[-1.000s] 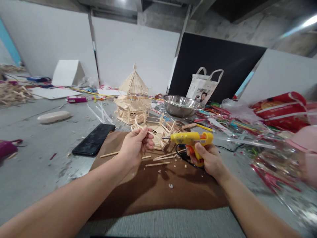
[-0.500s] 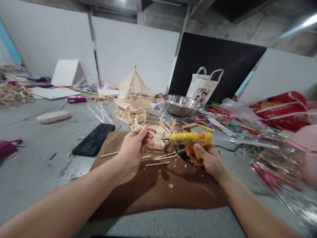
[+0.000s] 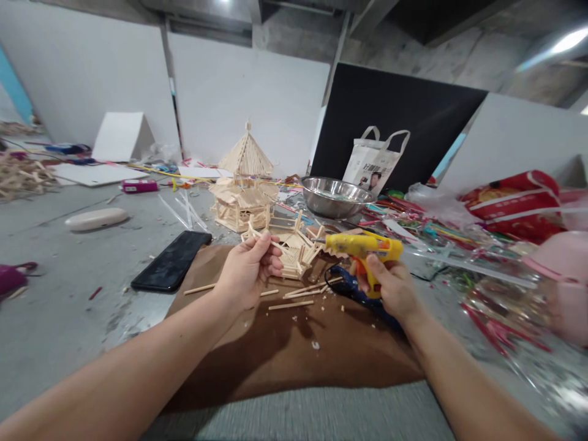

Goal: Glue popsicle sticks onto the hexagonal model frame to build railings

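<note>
Between thumb and fingers, my left hand (image 3: 252, 266) pinches a thin wooden stick (image 3: 275, 245), in front of a low wooden framework (image 3: 294, 266) built of sticks. My right hand (image 3: 390, 285) is wrapped round the grip of a yellow glue gun (image 3: 362, 246). Its nozzle points left, at the right side of the framework; whether it touches cannot be told. Behind stands a wooden pavilion model (image 3: 245, 177) with a pointed roof. Several loose sticks (image 3: 291, 304) lie on the brown mat (image 3: 294, 361) below my hands.
A black phone (image 3: 172, 260) lies at the mat's left edge. Behind are a steel bowl (image 3: 337, 197) and a white tote bag (image 3: 374, 162). Plastic scraps and a red bag (image 3: 514, 199) crowd the right side. A white case (image 3: 96, 219) and purple box (image 3: 139, 186) are left.
My right hand has moved the glue gun a little right and upward, away from the stick in my left hand. The left hand keeps its pinch. The view has shifted slightly.
</note>
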Available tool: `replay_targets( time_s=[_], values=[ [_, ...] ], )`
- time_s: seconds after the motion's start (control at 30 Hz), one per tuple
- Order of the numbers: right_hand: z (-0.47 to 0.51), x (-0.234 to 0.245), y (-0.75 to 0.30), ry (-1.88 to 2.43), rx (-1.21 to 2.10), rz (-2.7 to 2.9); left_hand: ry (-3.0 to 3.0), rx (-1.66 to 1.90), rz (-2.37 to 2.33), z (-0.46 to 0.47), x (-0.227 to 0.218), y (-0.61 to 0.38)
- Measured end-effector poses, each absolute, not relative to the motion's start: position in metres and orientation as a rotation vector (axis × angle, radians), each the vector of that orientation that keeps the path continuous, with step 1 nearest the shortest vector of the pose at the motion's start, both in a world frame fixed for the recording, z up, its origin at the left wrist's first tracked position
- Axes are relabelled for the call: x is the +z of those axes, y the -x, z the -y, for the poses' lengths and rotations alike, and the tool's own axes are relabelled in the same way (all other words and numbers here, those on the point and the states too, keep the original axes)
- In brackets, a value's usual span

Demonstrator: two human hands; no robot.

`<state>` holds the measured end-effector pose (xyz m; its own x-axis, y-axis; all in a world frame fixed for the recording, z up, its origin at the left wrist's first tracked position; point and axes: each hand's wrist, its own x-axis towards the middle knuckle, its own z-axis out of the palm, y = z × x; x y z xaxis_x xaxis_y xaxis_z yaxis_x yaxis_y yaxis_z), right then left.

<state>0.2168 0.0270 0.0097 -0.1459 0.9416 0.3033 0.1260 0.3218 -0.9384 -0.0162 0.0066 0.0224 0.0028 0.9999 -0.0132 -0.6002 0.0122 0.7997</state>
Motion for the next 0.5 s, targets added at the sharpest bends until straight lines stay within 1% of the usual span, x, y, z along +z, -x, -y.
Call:
replay_targets(
  time_s=[0.2,0.33,0.5],
  values=[
    [-0.063,0.022,-0.238,1.202,0.822,1.162,-0.789,1.421,-0.784,-0.004,0.017,0.012],
    [-0.097,0.017,-0.240,1.422,0.850,1.218,-0.821,1.372,-0.894,-0.001,0.013,0.006],
    [-0.134,0.003,-0.230,1.714,0.754,1.386,-0.824,1.297,-0.962,-0.001,0.006,0.001]
  ],
)
